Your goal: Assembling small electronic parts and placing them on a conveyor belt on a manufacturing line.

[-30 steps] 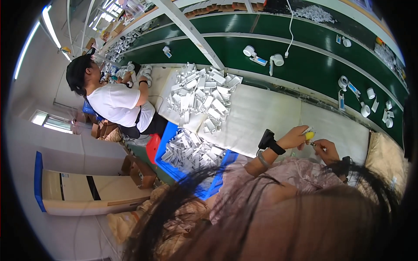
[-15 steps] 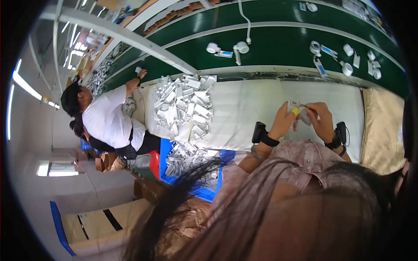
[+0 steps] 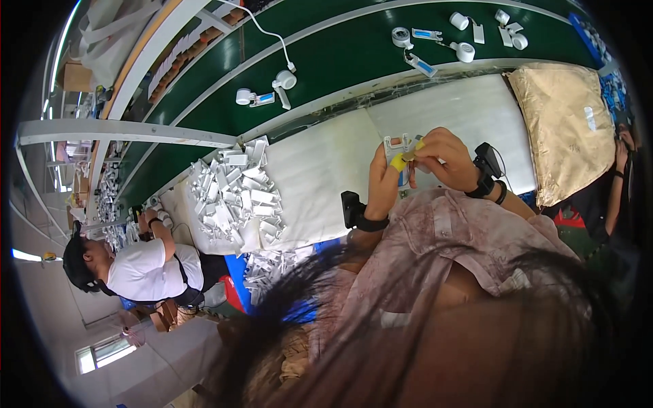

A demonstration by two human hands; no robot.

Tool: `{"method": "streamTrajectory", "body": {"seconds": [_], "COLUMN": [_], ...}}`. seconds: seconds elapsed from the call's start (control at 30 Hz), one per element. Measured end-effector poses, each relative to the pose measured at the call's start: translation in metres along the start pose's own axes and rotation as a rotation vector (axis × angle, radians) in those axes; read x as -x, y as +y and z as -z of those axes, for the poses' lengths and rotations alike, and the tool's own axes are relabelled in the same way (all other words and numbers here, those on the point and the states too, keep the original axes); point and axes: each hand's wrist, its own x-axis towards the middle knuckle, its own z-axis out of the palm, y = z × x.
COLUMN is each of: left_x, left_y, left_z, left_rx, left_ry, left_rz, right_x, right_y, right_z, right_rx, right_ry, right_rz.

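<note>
The left hand (image 3: 383, 182) grips a white case (image 3: 396, 149), long axis apparently pointing away from the body. The right hand (image 3: 447, 160) is bent against the case's right side, its pinch unclear. Left of the case: white parts (image 3: 235, 194), well apart.

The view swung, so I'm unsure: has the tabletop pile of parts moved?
No; the pile of white plastic parts still lies at the foot of the white post.

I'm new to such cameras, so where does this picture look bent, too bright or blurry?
In the head view, the green belt looks curved and the corners are black; head view again: the window glares, the hair looks smeared, and the white piece in the left hand shows little detail.
</note>
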Motion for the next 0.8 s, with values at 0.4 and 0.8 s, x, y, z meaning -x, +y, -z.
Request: {"method": "streamTrajectory", "body": {"seconds": [0.4, 0.8], "left_x": [0.003, 0.004], "left_y": [0.006, -0.001], "left_z": [-0.011, -0.007], "left_rx": [-0.282, -0.414], "left_ry": [0.04, -0.021], "left_rz": [-0.015, -0.097], "right_x": [-0.002, -0.002], "right_y": [0.0, -0.003], "right_z": [0.001, 0.0], "right_rx": [0.099, 0.115], "right_ry": [0.039, 0.062], "right_rz": [0.017, -0.001]}}
